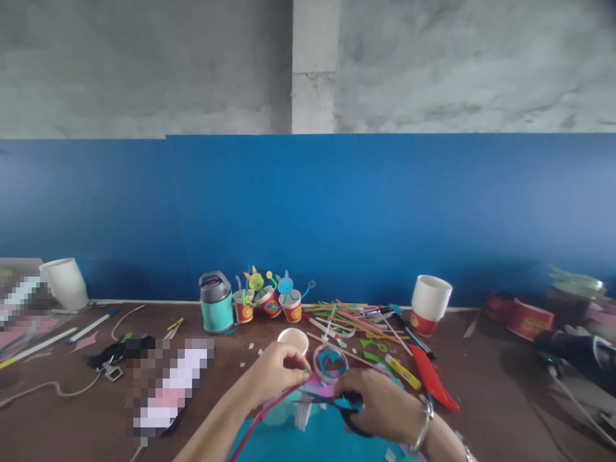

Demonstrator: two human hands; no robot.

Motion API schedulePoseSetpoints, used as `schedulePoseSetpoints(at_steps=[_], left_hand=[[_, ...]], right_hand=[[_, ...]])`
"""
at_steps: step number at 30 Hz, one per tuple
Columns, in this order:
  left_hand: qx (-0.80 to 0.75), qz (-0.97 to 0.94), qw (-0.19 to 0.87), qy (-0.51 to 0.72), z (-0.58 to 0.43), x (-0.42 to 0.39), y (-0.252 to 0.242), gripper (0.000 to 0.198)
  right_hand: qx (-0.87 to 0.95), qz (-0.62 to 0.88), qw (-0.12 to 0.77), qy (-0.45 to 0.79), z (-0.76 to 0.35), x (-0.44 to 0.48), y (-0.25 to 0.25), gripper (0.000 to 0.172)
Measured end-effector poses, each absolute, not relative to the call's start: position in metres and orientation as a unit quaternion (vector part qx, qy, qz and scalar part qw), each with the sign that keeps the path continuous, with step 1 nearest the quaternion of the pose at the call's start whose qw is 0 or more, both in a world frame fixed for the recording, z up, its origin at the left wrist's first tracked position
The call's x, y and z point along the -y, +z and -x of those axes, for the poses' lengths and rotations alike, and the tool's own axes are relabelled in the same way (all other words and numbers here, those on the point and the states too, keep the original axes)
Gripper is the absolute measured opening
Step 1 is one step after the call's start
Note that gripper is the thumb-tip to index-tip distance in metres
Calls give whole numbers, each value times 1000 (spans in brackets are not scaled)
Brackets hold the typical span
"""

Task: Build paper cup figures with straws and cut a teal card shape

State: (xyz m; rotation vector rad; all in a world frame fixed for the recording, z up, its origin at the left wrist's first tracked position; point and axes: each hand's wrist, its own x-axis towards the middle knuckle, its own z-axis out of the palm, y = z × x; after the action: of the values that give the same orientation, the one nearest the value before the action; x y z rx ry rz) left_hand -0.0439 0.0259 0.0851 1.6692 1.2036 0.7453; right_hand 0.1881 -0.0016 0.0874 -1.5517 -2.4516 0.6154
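My left hand (276, 372) is closed in a pinch on a thin red straw (262, 416) that runs down toward the lower edge. My right hand (380, 403), with a metal bracelet on the wrist, grips black-handled scissors (337, 405) whose blades point left toward the straw. Both hands hover over a teal paper sheet (308, 443) and a pink piece beneath. Just beyond the fingers stand a small red-and-white paper cup (293, 339) and a clear tape roll (330, 362).
A teal flask (215, 303) and decorated cups with paper figures (269, 296) stand at the blue wall. Loose coloured straws (351, 314), pens, a stack of cups (430, 305), a red blade-like object (433, 380) and a white cup (65, 282) lie around. Cables trail at left.
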Motion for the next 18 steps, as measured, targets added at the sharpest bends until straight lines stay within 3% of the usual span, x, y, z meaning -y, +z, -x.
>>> schedulePoseSetpoints(at_steps=[8, 11, 18], left_hand=[[-389, -480, 655, 435, 39, -25, 91, 31], [-379, -462, 669, 441, 39, -23, 96, 33], [-416, -451, 649, 450, 38, -22, 100, 38]], right_hand=[[802, 512, 140, 275, -199, -6, 86, 42], [794, 520, 136, 285, -205, -12, 81, 37], [767, 620, 85, 143, -208, -15, 62, 34]])
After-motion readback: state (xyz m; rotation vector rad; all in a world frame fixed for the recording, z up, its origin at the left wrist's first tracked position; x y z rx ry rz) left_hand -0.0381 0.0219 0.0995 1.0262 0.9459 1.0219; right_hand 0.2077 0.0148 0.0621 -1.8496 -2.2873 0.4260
